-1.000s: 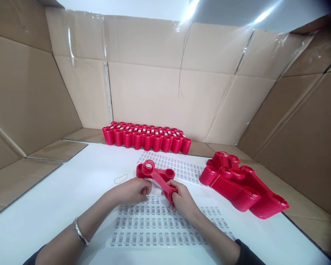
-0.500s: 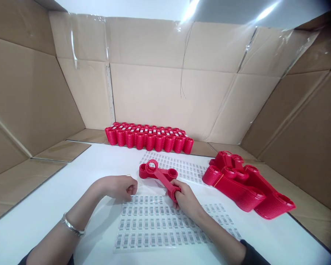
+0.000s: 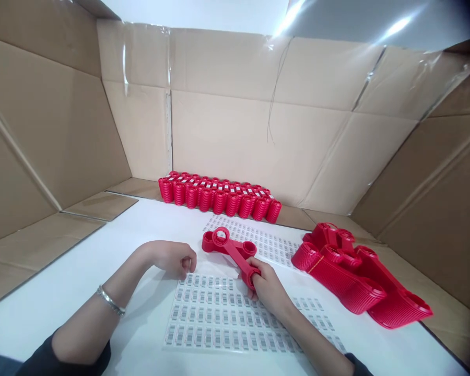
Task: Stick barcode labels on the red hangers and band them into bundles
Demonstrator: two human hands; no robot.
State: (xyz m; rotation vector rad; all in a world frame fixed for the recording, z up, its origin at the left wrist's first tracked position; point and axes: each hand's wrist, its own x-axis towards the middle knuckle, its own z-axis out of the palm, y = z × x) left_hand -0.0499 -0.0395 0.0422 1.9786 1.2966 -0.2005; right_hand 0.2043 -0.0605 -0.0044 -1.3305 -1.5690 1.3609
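Note:
My right hand (image 3: 267, 284) grips the near end of a red plastic part with ring-shaped ends (image 3: 235, 253); its far ring is lifted over a second red part (image 3: 247, 246) lying flat on the white table (image 3: 113, 245). My left hand (image 3: 175, 258) rests on the table left of them, fingers curled in a pinch near the top left corner of a sheet of barcode labels (image 3: 219, 318). What the pinch holds is too small to make out.
A second label sheet (image 3: 266, 243) lies beyond the parts. A row of stacked red parts with white labels (image 3: 219, 197) lines the back. Banded stacks of red parts (image 3: 356, 277) lie at the right. Cardboard walls (image 3: 235, 130) enclose the table on three sides.
My left hand has drawn away from the red part to the left and now rests by the sheet's corner. The view has shifted a little; the right hand keeps its grip.

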